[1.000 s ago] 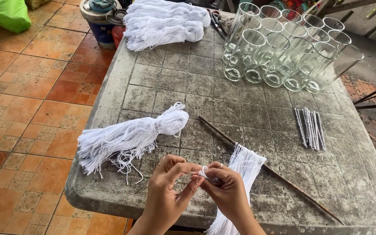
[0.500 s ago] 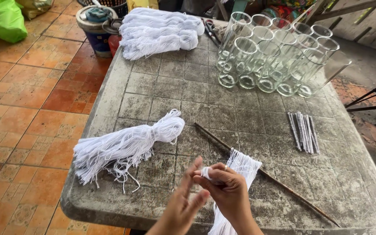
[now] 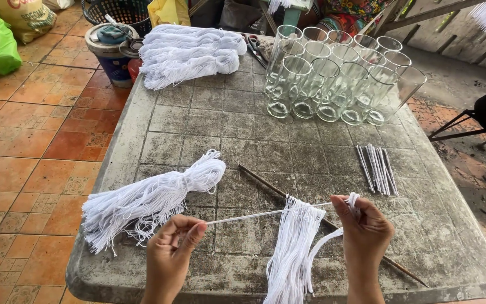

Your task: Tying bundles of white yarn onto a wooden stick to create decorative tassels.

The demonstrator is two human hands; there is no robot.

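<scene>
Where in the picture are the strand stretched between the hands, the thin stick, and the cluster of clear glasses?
stretched strand [image 3: 265, 214], head view, the middle of its taut run.
thin stick [image 3: 260, 179], head view, its bare upper part.
clear glasses [image 3: 333, 84], head view, one glass mid-cluster.

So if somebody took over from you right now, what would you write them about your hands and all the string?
Left hand pinches one end of a single white string; right hand grips the other end, the string pulled taut between them.
Thin brown stick lies on the table, with a fringe of white strings hanging from it.
Loose string bundle lies left of the hands.
Done: a batch of strings on the stick. Left: the loose bundle is not yet on it.
</scene>
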